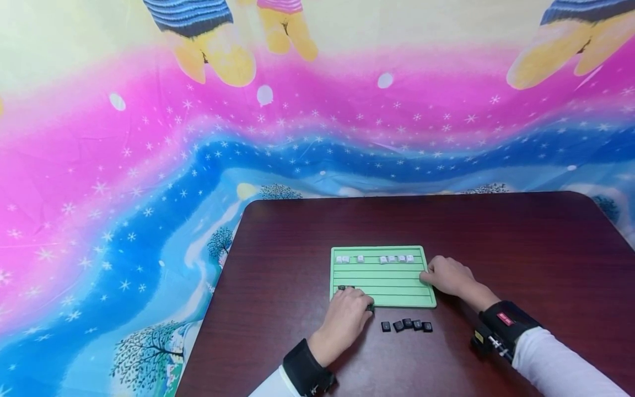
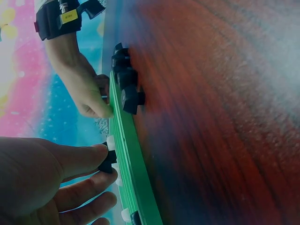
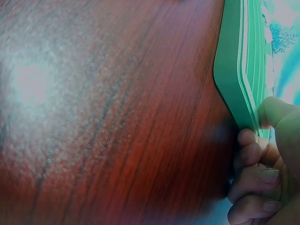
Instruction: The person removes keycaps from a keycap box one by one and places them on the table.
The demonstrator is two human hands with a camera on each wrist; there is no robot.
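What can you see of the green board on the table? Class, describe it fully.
The green board is a flat, thin rectangle with rounded corners, seemingly plastic, ruled into horizontal grooved rows. It lies flat on the dark wooden table. White tiles sit in its top row, and a black tile sits in a lower row at the left. The right hand holds its right edge, thumb on top. The left hand rests over its near-left corner, pinching a black tile. Five more black tiles lie just off its near edge.

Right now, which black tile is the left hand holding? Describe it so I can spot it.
On the dark table lies a green board. At its near left corner, the left hand pinches one black tile over the board, unlike the loose black tiles lying on the table.
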